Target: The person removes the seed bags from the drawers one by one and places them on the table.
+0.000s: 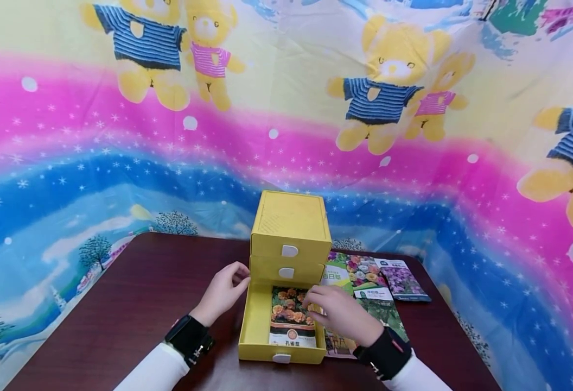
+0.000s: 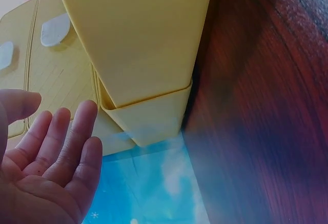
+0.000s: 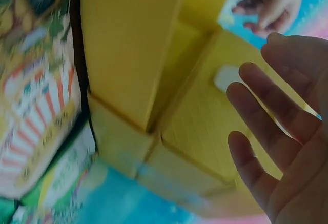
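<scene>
A small yellow chest of drawers [image 1: 290,217] stands on the table with its bottom drawer [image 1: 253,326] pulled out. In that drawer lies a seed packet [image 1: 292,320] printed with orange flowers. My left hand [image 1: 223,290] is by the chest's left side, fingers loosely bent with nothing in them; the left wrist view shows the hand [image 2: 54,167] beside the yellow drawer wall. Over the drawer's right edge is my right hand [image 1: 342,312], partly covering the packet in the head view. Its fingers [image 3: 259,131] are spread and hold nothing in the right wrist view.
Right of the chest lie several more seed packets, among them one with purple flowers [image 1: 405,279] and a green one [image 1: 379,309]. Two upper drawers are closed, with white tabs [image 1: 289,251]. A printed cloth [image 1: 286,108] hangs behind the dark table [image 1: 169,282].
</scene>
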`<state>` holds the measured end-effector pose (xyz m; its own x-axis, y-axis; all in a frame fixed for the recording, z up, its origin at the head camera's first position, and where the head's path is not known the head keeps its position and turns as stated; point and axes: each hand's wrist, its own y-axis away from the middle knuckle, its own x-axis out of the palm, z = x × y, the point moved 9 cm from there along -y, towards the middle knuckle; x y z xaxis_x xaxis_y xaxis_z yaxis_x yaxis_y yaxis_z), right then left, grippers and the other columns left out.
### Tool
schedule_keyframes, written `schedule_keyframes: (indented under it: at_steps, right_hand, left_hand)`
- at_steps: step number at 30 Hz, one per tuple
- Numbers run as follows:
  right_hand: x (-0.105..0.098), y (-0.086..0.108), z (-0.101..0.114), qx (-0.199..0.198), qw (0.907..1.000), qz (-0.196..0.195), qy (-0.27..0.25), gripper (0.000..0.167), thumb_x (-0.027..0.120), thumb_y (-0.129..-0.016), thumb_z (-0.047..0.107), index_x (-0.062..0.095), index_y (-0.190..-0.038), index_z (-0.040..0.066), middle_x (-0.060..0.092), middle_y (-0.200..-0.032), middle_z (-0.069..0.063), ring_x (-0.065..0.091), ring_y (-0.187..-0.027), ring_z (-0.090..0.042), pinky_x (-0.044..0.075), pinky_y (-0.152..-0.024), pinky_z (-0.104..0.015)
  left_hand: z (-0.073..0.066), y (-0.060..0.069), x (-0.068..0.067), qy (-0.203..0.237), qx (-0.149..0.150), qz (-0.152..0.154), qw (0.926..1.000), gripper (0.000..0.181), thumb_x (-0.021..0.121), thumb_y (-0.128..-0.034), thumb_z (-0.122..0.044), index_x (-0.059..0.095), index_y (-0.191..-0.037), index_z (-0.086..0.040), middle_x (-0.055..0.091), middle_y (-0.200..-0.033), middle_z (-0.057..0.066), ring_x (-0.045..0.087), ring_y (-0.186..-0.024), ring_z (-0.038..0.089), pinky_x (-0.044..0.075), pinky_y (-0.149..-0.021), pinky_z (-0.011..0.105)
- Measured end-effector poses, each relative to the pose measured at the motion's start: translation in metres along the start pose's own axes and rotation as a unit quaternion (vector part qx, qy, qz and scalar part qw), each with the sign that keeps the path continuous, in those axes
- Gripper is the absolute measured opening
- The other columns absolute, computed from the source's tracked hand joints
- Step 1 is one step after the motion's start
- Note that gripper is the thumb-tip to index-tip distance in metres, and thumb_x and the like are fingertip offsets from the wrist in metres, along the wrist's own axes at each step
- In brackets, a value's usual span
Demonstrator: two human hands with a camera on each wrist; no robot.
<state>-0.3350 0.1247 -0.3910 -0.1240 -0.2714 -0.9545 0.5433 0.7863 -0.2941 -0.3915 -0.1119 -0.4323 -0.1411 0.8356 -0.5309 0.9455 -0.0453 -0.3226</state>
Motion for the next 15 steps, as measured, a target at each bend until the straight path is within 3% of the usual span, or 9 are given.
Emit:
schedule_keyframes:
  at_steps: [8,15]
  right_hand:
    - [0.04,-0.014,0.003,0.002,0.9899,0.124,-0.069,0.027,0.079,-0.09,0.025,0.073,-0.116,0.019,0.067,-0.114,0.002,0.067,-0.098,-0.014,0.054,-0.08,-0.021]
    - [0.063,-0.018,-0.001,0.015,0.9794,0.194,-0.055,0.047,0.085,-0.083,0.034,0.07,-0.127,0.024,0.063,-0.131,0.002,0.065,-0.111,-0.012,0.056,-0.087,-0.027]
  left_hand:
    - [-0.001,-0.002,0.0,-0.004,0.008,0.001,1.0,0.009,0.07,-0.0966,-0.01,0.067,-0.105,-0.01,0.065,-0.098,-0.001,0.064,-0.087,0.012,0.055,-0.082,0.037]
    - [-0.001,-0.001,0.003,-0.009,0.013,0.001,0.9999,0.009,0.07,-0.0956,-0.009,0.067,-0.104,-0.01,0.066,-0.097,-0.001,0.064,-0.086,0.012,0.055,-0.079,0.036]
